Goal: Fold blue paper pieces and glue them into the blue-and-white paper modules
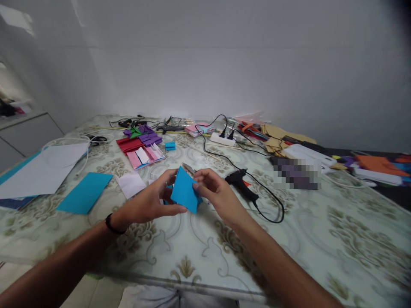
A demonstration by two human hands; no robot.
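A folded piece of blue paper (185, 191) is held up over the middle of the table, between both hands. My left hand (156, 194) grips its left side, with the thumb along the lower edge. The fingers of my right hand (213, 188) are closed on its right edge. Just behind the paper shows a pointed metal blade (189, 168), its other end hidden by my hands. A white paper piece (131, 185) lies left of my left hand, and a flat blue sheet (85, 193) lies farther left. A small folded blue piece (170, 146) sits beyond my hands.
A black glue gun (243, 186) with a looping cord lies to the right. A white power strip (222, 139) stands at the back. Pink and red folded papers (141, 152) lie back left, white sheets (48, 169) far left. A pixelated dark object (295, 173) is on the right.
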